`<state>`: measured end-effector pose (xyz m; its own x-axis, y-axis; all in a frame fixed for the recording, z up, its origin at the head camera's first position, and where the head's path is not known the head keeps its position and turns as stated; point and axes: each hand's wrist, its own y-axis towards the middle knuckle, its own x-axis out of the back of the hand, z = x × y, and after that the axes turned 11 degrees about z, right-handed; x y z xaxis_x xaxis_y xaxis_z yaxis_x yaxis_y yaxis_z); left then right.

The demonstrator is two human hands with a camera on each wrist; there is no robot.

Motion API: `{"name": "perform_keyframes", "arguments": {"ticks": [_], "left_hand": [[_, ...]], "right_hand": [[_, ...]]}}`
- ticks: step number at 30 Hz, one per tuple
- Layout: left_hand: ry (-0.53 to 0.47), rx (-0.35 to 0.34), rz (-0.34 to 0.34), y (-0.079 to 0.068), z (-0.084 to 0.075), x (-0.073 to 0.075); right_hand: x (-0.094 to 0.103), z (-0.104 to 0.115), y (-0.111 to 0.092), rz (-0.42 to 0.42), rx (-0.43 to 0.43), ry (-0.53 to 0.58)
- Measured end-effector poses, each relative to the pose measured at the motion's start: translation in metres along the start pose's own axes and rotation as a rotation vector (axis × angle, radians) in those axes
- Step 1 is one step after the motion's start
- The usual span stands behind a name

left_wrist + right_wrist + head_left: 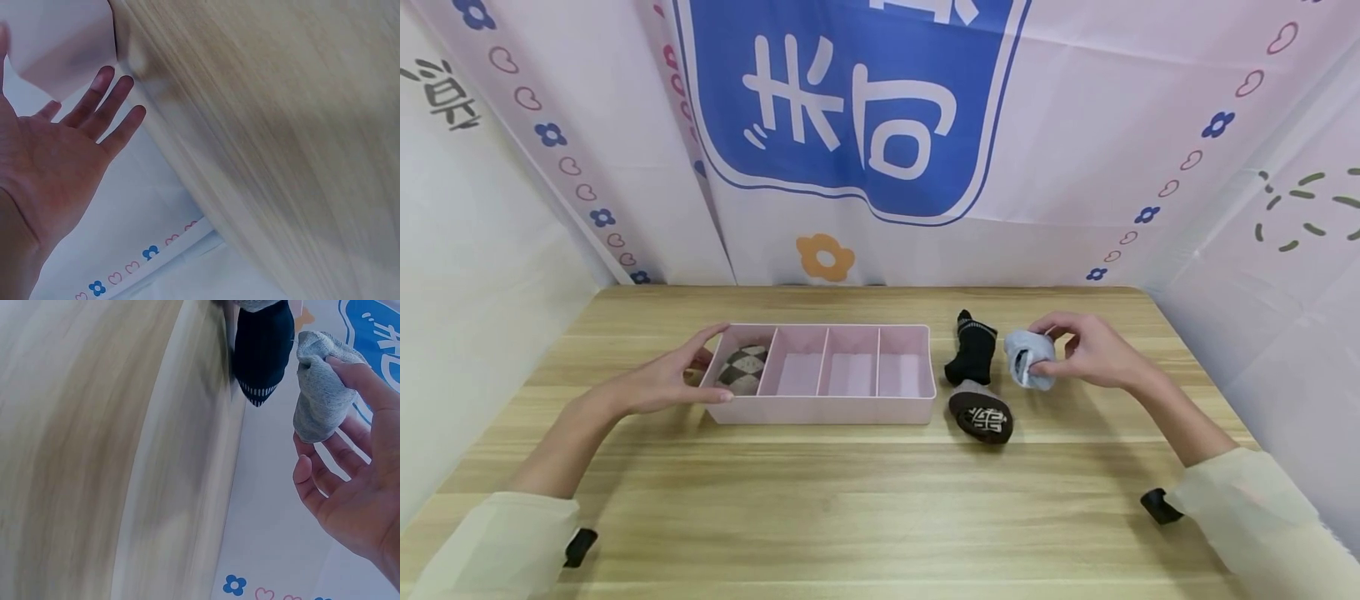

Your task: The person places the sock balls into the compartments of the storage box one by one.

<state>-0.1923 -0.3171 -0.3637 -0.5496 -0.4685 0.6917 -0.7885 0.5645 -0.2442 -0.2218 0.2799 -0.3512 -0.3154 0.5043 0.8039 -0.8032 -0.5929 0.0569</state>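
In the head view a pink organizer box [820,410] with a row of compartments lies on the table. My left hand [658,379] spans its left end, thumb at the front wall and fingertips at the back corner. A folded argyle sock [745,367] fills the leftmost compartment. My right hand [1093,350] pinches a rolled light grey sock [1030,358] between thumb and fingers, right of the other socks. A black sock [973,350] lies right of the box, and a dark brown rolled sock [981,414] with a white pattern sits in front of it.
The wooden table [820,508] ends at a printed fabric backdrop [1052,167], with white cloth walls at both sides. Black straps show at both sleeves [1255,508]. Dividers [827,362] separate the box's compartments.
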Motion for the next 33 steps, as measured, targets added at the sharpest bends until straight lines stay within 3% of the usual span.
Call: {"name": "perform_keyframes", "arguments": {"ticks": [9,33], "left_hand": [[-0.013,-0.022,-0.003,0.002,0.003,0.0],[-0.043,0.031,0.036,0.001,0.002,0.001]], "right_hand": [[-0.002,0.007,0.012,-0.002,0.022,0.028],[-0.006,0.02,0.029,0.003,0.059,0.051]]}}
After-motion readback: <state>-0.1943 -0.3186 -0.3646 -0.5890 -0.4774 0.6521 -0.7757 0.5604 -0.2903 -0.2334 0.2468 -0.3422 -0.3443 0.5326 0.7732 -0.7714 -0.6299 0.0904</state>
